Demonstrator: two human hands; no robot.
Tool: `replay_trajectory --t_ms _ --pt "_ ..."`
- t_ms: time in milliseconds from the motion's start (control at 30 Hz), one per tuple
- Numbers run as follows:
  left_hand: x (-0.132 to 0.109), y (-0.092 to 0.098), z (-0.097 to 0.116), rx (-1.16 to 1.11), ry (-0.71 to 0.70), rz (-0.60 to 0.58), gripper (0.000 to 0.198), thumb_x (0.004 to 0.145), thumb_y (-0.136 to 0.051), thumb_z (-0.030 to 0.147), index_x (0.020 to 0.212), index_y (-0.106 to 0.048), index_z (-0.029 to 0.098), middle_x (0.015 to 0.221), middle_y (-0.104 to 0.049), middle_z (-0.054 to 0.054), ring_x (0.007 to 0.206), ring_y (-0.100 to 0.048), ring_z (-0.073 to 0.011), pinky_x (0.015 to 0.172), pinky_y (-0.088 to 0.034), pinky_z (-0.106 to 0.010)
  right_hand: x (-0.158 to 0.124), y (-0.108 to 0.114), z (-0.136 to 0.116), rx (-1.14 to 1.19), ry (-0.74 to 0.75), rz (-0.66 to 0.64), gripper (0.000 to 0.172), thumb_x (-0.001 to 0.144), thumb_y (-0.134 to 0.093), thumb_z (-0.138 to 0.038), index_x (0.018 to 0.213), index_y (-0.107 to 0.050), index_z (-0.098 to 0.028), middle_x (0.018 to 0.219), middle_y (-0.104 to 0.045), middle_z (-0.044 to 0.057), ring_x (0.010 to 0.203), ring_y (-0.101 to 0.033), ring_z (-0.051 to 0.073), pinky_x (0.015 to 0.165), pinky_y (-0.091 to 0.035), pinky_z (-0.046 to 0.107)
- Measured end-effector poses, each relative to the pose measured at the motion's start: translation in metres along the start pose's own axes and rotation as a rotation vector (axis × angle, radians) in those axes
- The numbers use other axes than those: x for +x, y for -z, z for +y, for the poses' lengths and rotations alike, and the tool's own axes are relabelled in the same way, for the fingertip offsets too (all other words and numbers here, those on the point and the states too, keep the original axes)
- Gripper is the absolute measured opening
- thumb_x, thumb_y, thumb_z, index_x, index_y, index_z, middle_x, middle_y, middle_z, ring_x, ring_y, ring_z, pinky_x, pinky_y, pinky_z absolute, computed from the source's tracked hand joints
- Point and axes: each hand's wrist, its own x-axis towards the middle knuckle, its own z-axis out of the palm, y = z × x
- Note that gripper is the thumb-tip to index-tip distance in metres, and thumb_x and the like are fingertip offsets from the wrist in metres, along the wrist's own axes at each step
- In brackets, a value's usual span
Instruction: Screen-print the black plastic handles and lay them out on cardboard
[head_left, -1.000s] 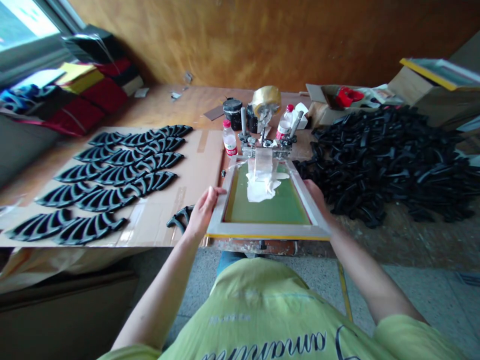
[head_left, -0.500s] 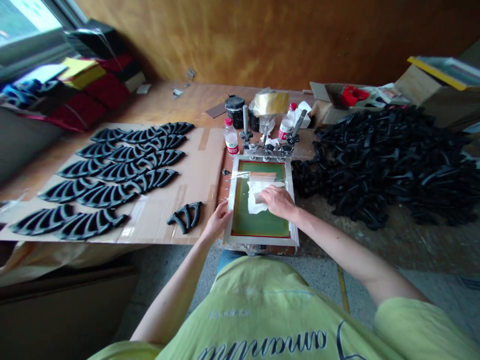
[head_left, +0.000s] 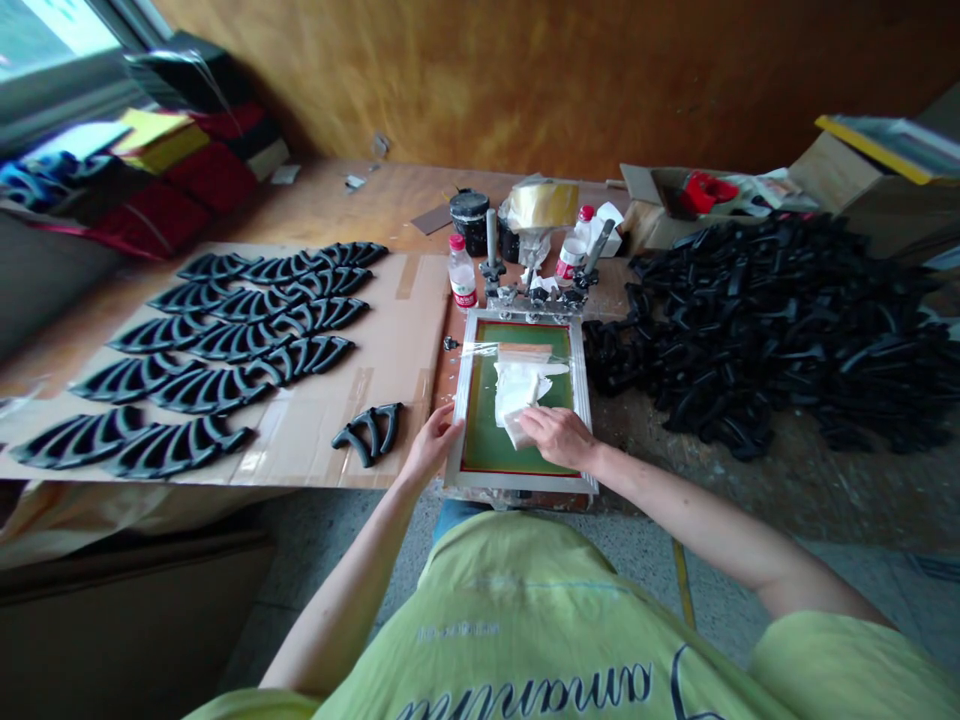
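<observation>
White rag (head_left: 517, 395) lying on green mesh of silkscreen frame (head_left: 521, 481), lower middle of view. Right hand (head_left: 559, 438) open, pressing rag; left hand (head_left: 433, 447) open, steadying frame edge. Black plastic pieces (head_left: 225, 345) lying in rows on cardboard sheet (head_left: 405, 320), left; much larger loose heap (head_left: 772, 330) still piled right.

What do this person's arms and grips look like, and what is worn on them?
The left grip and right grip are bare human hands, with no gloves. The forearms are bare too, coming out of the short sleeves of a yellow-green T-shirt with dark script lettering across its front.
</observation>
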Motion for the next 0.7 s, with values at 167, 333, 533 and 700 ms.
replay_trajectory --t_ms 167,333,533,700 --pt "-0.010 0.001 0.018 -0.052 0.023 0.001 0.080 0.072 -0.073 0.055 0.138 -0.053 0.014 0.068 -0.064 0.001 0.053 -0.054 -0.0114 0.048 -0.035 -0.020 0.030 0.029 0.015 0.058 -0.190 0.121 0.029 0.091 -0.061 -0.028 0.119 -0.065 -0.026 0.106 -0.072 0.004 0.092 -0.066 0.021 0.075 -0.048 0.029" --pt "-0.028 0.004 0.065 -0.152 -0.013 0.036 0.072 0.073 -0.074 0.053 0.134 -0.058 0.018 0.070 -0.065 0.001 0.052 -0.054 -0.0109 0.047 -0.038 -0.020 0.058 0.080 0.069 0.051 -0.407 0.350 0.064 0.086 -0.069 -0.041 0.145 -0.046 -0.027 0.106 -0.072 0.006 0.088 -0.066 0.023 0.080 -0.051 0.035" --pt "-0.016 -0.006 0.140 -0.318 -0.374 0.186 0.049 0.085 -0.056 0.063 0.096 -0.067 0.016 0.079 -0.066 -0.003 0.067 -0.062 -0.0128 0.056 -0.048 -0.020 0.002 0.087 0.137 0.119 -0.761 0.525 0.038 0.099 -0.043 -0.043 0.113 -0.065 -0.015 0.090 -0.070 0.010 0.080 -0.062 0.020 0.079 -0.048 0.036" --pt "0.011 -0.019 0.207 -0.447 -0.481 0.101 0.039 0.096 -0.042 0.054 0.103 -0.058 0.019 0.089 -0.068 -0.007 0.084 -0.066 -0.0162 0.060 -0.053 -0.023 -0.017 0.011 0.087 0.151 -0.612 0.236 0.034 0.088 -0.061 -0.052 0.084 -0.068 -0.019 0.088 -0.068 0.006 0.083 -0.061 0.020 0.077 -0.049 0.032"
